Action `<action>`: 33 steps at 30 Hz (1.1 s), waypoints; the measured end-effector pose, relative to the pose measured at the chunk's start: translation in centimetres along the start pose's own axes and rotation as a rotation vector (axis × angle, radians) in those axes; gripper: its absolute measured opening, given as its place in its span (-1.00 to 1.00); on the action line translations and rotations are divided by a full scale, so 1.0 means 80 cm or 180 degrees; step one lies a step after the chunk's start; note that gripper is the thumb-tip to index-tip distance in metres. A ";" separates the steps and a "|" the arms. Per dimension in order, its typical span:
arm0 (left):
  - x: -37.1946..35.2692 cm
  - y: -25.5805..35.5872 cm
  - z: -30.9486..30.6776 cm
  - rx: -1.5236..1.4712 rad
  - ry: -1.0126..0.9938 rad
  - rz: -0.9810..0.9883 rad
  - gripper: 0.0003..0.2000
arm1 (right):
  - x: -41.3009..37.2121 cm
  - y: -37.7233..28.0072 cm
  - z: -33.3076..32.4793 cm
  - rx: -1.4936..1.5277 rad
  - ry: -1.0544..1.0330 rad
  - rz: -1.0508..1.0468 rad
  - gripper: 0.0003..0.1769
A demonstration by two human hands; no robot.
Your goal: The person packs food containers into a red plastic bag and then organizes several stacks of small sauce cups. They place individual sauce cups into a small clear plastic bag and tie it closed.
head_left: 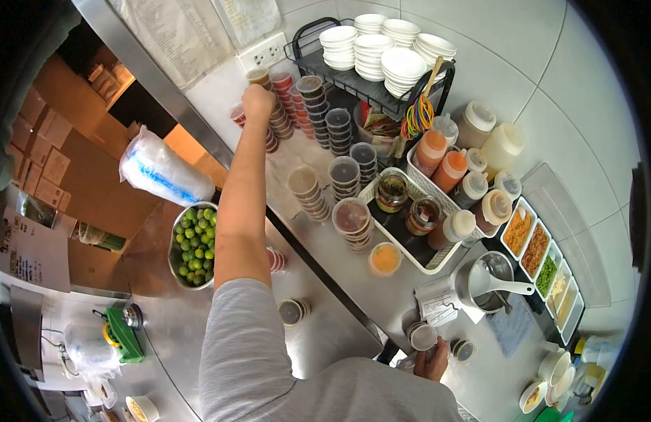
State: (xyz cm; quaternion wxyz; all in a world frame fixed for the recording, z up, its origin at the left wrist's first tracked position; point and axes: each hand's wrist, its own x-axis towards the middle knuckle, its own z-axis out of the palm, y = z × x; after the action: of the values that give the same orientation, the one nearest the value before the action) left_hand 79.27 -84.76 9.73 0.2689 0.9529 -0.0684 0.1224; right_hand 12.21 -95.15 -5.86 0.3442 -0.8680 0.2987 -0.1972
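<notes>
My left arm stretches to the far corner of the counter. My left hand (pixel 258 103) is closed among stacks of lidded sauce cups; its fingertips, and whatever they grip, are hidden. Right by it stand a stack with red lids showing (pixel 282 83) and a brown stack (pixel 258 75). Low in the view, my right hand (pixel 432 361) is closed around a small stack of lidded sauce cups (pixel 422 337). Beside that hand is another short stack of dark sauce cups (pixel 464 350). More cup stacks (pixel 308 190) stand on the counter between my hands.
A black rack (pixel 354 81) holds white bowls (pixel 403 65). A white basket (pixel 432 267) carries jars and squeeze bottles. Topping trays (pixel 535 250) and a metal pot (pixel 491 271) are at right. Left of my arm are a bowl of limes (pixel 195 243) and a plastic-wrapped bundle (pixel 160 169).
</notes>
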 end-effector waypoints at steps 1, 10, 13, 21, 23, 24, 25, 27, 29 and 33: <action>0.001 0.003 -0.003 -0.0050 -0.0018 -0.0041 -0.79 | -0.001 0.001 0.001 -0.0012 0.0000 0.0025 -0.51; -0.051 0.058 -0.061 0.0488 0.0726 0.0173 -0.63 | 0.000 0.001 0.001 -0.0052 0.0026 0.0022 -0.48; -0.045 0.058 -0.068 0.0723 0.0387 0.0454 -0.62 | 0.000 -0.001 0.001 -0.0007 0.0011 0.0029 -0.49; -0.037 0.023 -0.074 0.0567 0.0141 0.0838 -0.64 | 0.005 -0.009 0.000 0.0095 0.0015 0.0067 -0.50; -0.047 0.018 -0.075 0.0398 0.0633 0.0868 -0.66 | 0.002 -0.004 0.001 0.0105 0.0015 0.0069 -0.50; -0.054 0.015 -0.073 0.0310 0.0874 0.0880 -0.67 | 0.002 -0.001 0.002 0.0104 0.0015 0.0073 -0.50; -0.065 0.017 -0.079 0.0455 0.0740 0.0639 -0.67 | 0.002 -0.001 0.003 0.0086 0.0034 0.0096 -0.50; -0.093 0.024 -0.099 0.0734 0.0464 0.0157 -0.67 | 0.002 -0.002 0.004 0.0043 0.0075 0.0141 -0.51; -0.109 0.001 -0.092 0.0749 -0.0399 0.0307 -0.67 | -0.001 0.006 0.005 -0.0013 0.0018 0.0119 -0.47; -0.106 -0.077 -0.011 0.1146 -0.1209 0.0693 -0.70 | -0.001 0.008 0.007 -0.0074 0.0042 -0.0012 -0.47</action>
State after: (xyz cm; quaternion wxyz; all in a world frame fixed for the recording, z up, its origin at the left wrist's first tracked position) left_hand 72.14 -78.55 5.11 0.0630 0.9783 -0.1966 -0.0200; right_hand 12.25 -95.19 -6.73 0.3317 -0.8712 0.3016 -0.2001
